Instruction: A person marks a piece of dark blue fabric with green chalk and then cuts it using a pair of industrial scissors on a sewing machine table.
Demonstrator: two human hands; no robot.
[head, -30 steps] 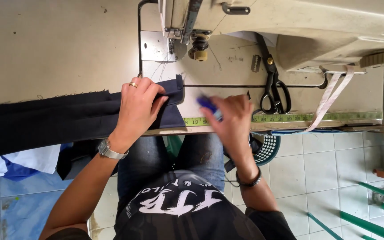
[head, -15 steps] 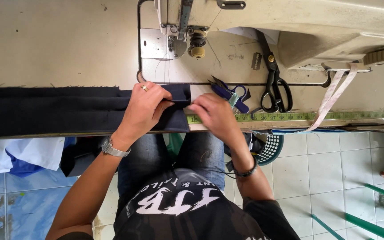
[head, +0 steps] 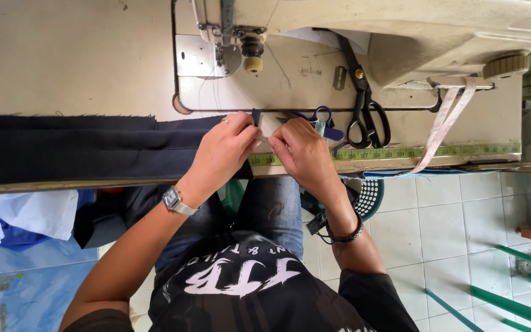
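Fingers (head: pixel 248 132) of the left hand (head: pixel 225 154) are pinching the end of the dark navy fabric (head: pixel 87 150), and those of the right hand (head: pixel 302 154) are closing on the same end from the other side, so the two hands are meeting just in front of the sewing machine (head: pixel 401 31). Both are grasping cloth; whether the right is also holding something small cannot be told. The fabric is lying folded lengthwise along the worktop (head: pixel 62 55), stretching off to the left, apparently so that its long edges are staying aligned while the end is being worked. Black scissors (head: pixel 364 104) and blue-handled snips (head: pixel 322 120) are lying just beside the right hand, within easy reach. A yellow measuring tape (head: pixel 401 152) is running along the worktop's near edge, probably for quick checks.
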